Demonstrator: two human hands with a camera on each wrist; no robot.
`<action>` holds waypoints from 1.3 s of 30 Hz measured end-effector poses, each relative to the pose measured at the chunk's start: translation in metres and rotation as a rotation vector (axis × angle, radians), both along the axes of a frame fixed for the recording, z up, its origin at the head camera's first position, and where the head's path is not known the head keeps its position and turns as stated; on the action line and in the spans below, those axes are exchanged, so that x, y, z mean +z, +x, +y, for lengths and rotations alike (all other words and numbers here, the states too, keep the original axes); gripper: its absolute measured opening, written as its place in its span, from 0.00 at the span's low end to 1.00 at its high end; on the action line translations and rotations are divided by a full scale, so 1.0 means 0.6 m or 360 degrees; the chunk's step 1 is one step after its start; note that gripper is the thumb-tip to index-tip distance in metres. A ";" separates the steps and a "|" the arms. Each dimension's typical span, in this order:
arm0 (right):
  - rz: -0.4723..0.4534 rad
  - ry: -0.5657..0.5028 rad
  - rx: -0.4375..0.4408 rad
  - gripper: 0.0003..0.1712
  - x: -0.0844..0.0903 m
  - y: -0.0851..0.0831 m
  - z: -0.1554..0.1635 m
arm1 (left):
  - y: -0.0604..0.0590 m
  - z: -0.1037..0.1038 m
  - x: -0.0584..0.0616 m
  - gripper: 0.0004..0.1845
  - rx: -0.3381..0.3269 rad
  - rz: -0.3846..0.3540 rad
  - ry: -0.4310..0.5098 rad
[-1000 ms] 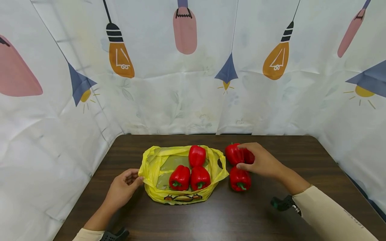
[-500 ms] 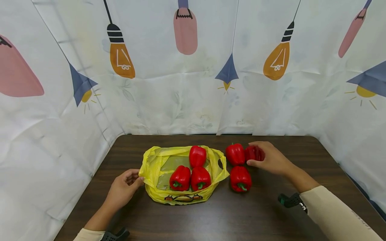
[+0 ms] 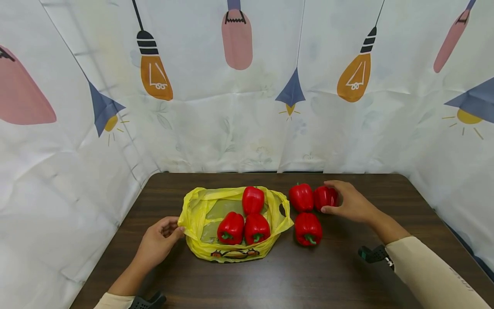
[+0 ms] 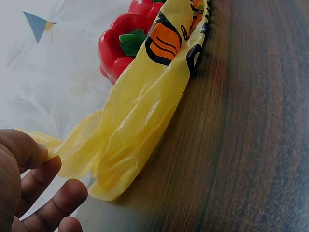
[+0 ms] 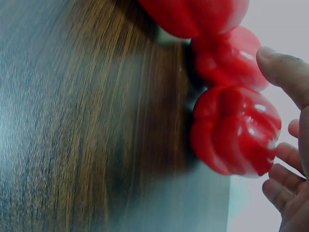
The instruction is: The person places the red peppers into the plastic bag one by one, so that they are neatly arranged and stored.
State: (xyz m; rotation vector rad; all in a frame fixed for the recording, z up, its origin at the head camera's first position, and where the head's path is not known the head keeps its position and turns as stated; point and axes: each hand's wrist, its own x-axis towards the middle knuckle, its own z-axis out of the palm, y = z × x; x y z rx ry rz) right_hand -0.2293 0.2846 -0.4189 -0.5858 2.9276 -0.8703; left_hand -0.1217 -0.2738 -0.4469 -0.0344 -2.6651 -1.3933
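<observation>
My left hand [image 3: 156, 242] pinches the left rim of a yellow plastic bag [image 3: 194, 214] between thumb and index finger. The left wrist view shows the bag's edge [image 4: 130, 135] stretching away from those fingers. Inside the open bag sit three red bell peppers [image 3: 230, 228]. To its right, three more lie grouped on the table: a back one [image 3: 301, 197], a front one [image 3: 308, 229] and a right one [image 3: 325, 198]. Beside the right one is my right hand [image 3: 349, 201], its fingers spread; in the right wrist view the thumb stands apart from that pepper [image 5: 236, 130], fingertips near its end.
The dark wooden table [image 3: 301, 274] extends in front of the bag and out to the right. A white curtain [image 3: 239, 128] printed with lamps hangs behind the table and along its sides. Each wrist wears a black strap [image 3: 372, 254].
My right hand has moved right, from over the back pepper to the right-hand pepper's outer side, so more of that pepper shows. The left hand and the bag stay put.
</observation>
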 end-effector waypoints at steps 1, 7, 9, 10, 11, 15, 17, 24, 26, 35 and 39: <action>-0.0005 0.0004 0.0005 0.52 -0.002 -0.001 0.002 | 0.000 0.000 0.000 0.13 -0.0001 0.0000 0.0001; -0.0011 0.0054 0.0034 0.55 -0.012 -0.007 0.011 | 0.001 -0.001 0.000 0.13 -0.0005 0.0003 0.0011; -0.0011 0.0066 0.0049 0.56 -0.015 -0.008 0.013 | 0.001 0.000 0.000 0.14 -0.0002 -0.0008 0.0010; -0.0010 0.0070 0.0054 0.56 -0.016 -0.008 0.014 | 0.001 -0.001 0.000 0.14 0.0000 -0.0014 0.0011; -0.0005 0.0076 0.0060 0.56 -0.017 -0.008 0.015 | 0.001 -0.001 0.000 0.14 0.0004 -0.0019 0.0012; 0.0019 0.0062 0.0080 0.55 -0.018 -0.008 0.015 | 0.002 -0.001 0.001 0.15 0.0015 -0.0032 0.0008; 0.0032 0.0063 0.0088 0.54 -0.019 -0.008 0.015 | 0.002 -0.002 0.001 0.15 0.0017 -0.0030 0.0004; 0.0066 0.0055 0.0076 0.54 -0.027 -0.010 0.013 | 0.002 -0.004 0.000 0.14 0.0025 -0.0024 -0.0014; 0.0060 0.0043 0.0059 0.53 -0.027 -0.010 0.012 | 0.001 -0.004 -0.001 0.13 0.0021 -0.0018 -0.0014; 0.0084 0.0014 0.0024 0.51 -0.016 -0.004 0.013 | 0.001 -0.003 -0.001 0.14 0.0021 -0.0030 -0.0007; 0.0095 -0.0025 0.0020 0.52 0.000 0.001 0.013 | 0.002 -0.003 0.000 0.14 0.0025 -0.0034 -0.0015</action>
